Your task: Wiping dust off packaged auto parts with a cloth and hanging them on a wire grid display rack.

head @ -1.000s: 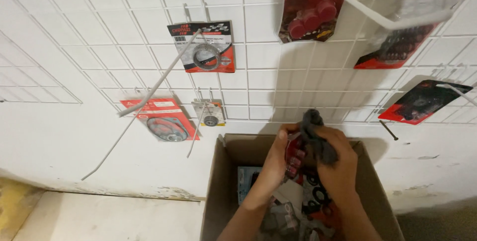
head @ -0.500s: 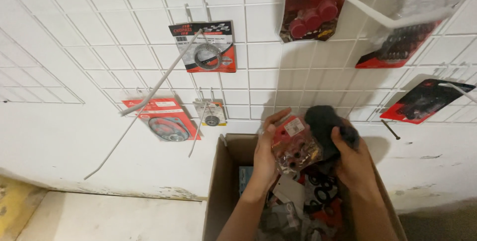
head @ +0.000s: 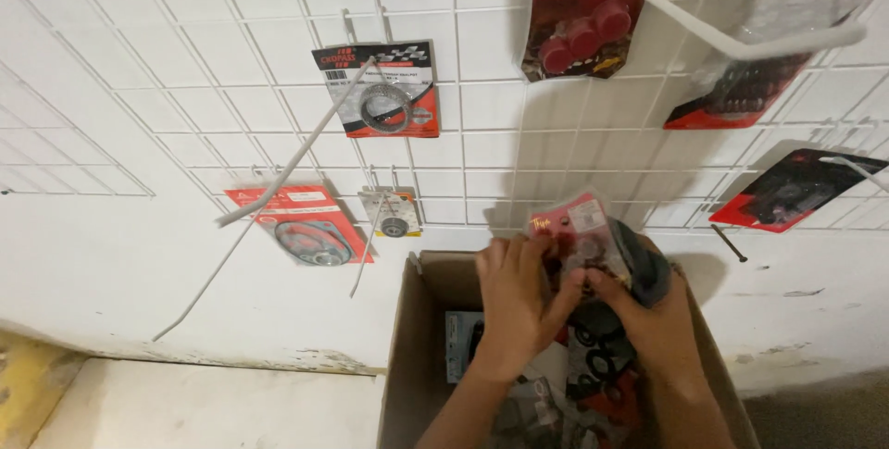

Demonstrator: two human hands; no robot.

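Both hands are raised over an open cardboard box [head: 412, 356]. My left hand [head: 514, 305] and my right hand [head: 648, 319] together grip a small clear packet with a red card [head: 574, 231] holding small dark parts. A dark bundle [head: 644, 259] also rests in my right hand, behind the packet. Inside the box lie several more red and black packets [head: 602, 393] and a blue one [head: 458, 342].
A white wire grid panel [head: 185, 106] covers the wall. Packaged parts hang on it: a red and black ring packet [head: 380, 88], a red gasket packet [head: 301, 222], a small bearing card [head: 393, 213], red caps [head: 579, 18]. Long white hooks [head: 732, 37] stick out toward me.
The hands have lifted the red packet higher out of the box and brought it up toward the grid wall. The left hand has closed in on its front.
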